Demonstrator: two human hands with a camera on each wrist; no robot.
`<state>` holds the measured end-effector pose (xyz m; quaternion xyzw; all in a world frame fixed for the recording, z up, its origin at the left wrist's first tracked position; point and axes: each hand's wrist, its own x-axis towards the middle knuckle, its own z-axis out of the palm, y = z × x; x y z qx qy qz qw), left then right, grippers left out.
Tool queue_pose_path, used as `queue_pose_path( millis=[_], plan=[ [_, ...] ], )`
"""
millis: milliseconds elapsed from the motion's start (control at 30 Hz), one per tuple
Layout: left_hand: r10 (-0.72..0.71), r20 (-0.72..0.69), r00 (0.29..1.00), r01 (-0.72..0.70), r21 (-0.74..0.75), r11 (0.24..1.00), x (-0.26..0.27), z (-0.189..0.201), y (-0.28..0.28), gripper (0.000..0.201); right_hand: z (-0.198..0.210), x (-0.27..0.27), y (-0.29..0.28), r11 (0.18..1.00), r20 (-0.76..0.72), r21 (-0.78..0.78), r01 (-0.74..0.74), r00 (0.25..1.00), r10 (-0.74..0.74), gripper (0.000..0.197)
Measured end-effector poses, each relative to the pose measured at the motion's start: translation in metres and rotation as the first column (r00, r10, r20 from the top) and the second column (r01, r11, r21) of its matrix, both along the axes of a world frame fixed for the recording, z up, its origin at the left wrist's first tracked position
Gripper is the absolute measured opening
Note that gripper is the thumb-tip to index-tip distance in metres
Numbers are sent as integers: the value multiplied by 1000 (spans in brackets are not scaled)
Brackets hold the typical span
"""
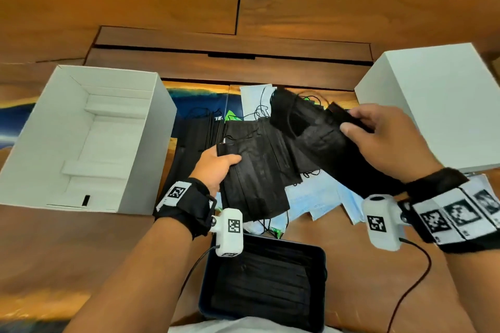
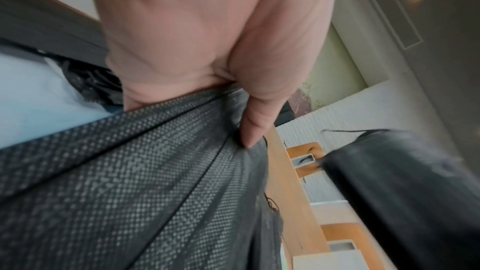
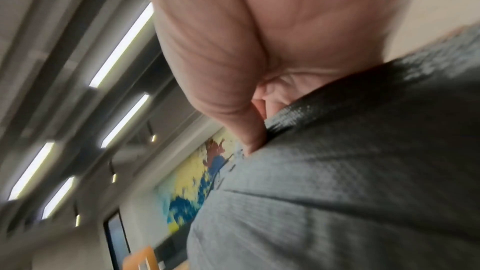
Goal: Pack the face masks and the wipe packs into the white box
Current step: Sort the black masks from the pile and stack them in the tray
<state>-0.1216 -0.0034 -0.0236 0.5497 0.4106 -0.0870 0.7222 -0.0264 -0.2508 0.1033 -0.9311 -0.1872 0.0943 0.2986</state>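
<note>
The left hand (image 1: 216,167) grips a stack of black face masks (image 1: 254,178) by its left short edge, thumb on top and fingers beneath, as the left wrist view confirms with the thumb (image 2: 255,122) pressed onto the pleated cloth. The right hand (image 1: 384,140) pinches a second bundle of black masks (image 1: 313,132) at its far right end, held raised and slanting, its long axis running from upper left down toward the right wrist. The open white box (image 1: 162,127) stands on the wooden table (image 1: 81,251) to the left of both hands, its right wall just beside the left hand, so the left stack is the nearer load and lies with its long side roughly along that wall. The box floor shows only white, apparently nothing packed yet. I judge that the coming move is a leftward lift over the wall, with the right bundle having farther to cross. Light blue masks (image 1: 311,197) lie loose under the black ones, and green-printed packs (image 1: 232,116), probably the wipes, peek out behind. A dark tray (image 1: 322,278) of more black masks sits nearest the person, and a closed white box (image 1: 433,105) stands to the right.
</note>
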Motion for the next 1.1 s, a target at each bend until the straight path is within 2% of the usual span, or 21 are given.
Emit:
queue_pose_path(
  millis=[33,67,100,133,167,333,400,467,533,600,633,700,767,867,967,1100],
  plan=[
    [17,18,1000,-16,-41,999,0,2,0,24,8,-3,2,988,-58,153,18,998,-9,15],
    [32,34,999,-29,-83,996,0,4,-1,27,12,-5,4,936,-175,346,71,985,-10,16],
    [46,47,998,-40,-118,992,1,6,-2,28,14,-8,7,852,-316,500,156,949,11,15],
    [60,59,996,-50,-152,987,2,8,-3,29,8,-12,11,784,-425,570,245,905,26,12],
    [67,67,995,-55,-175,983,4,10,-4,29,-2,-16,16,770,-484,567,293,875,24,10],
    [96,121,988,-70,-206,976,10,12,-9,29,-88,-35,42,920,-531,300,250,846,-57,13],
    [110,117,987,-87,-187,978,13,8,-7,29,-108,-37,48,949,-504,187,255,854,-130,22],
    [182,109,977,-152,-234,960,14,8,-4,30,-116,-37,53,957,-480,137,255,863,-161,25],
    [223,104,969,-176,-341,923,12,10,2,39,-117,-37,59,959,-489,144,244,860,-146,25],
    [163,130,978,-87,-457,885,9,10,7,66,-119,-35,64,965,-496,138,224,859,-129,25],
    [122,147,982,-41,-463,886,7,10,8,70,-120,-34,66,969,-492,126,212,862,-124,26],
    [86,154,984,-20,-389,921,5,9,5,52,-120,-32,68,978,-459,99,183,880,-118,27],
    [111,132,985,-69,-284,956,6,6,4,34,-120,-28,67,981,-397,92,170,910,-121,26],
    [176,104,979,-150,-219,964,9,1,10,30,-113,-18,59,981,-306,84,176,941,-142,23],
    [260,122,958,-230,-217,949,14,8,22,30,-98,1,43,965,-280,156,210,946,-161,19],
    [295,207,933,-236,-268,934,25,29,32,33,-59,12,40,913,-386,360,191,922,-41,8]
  ],
)
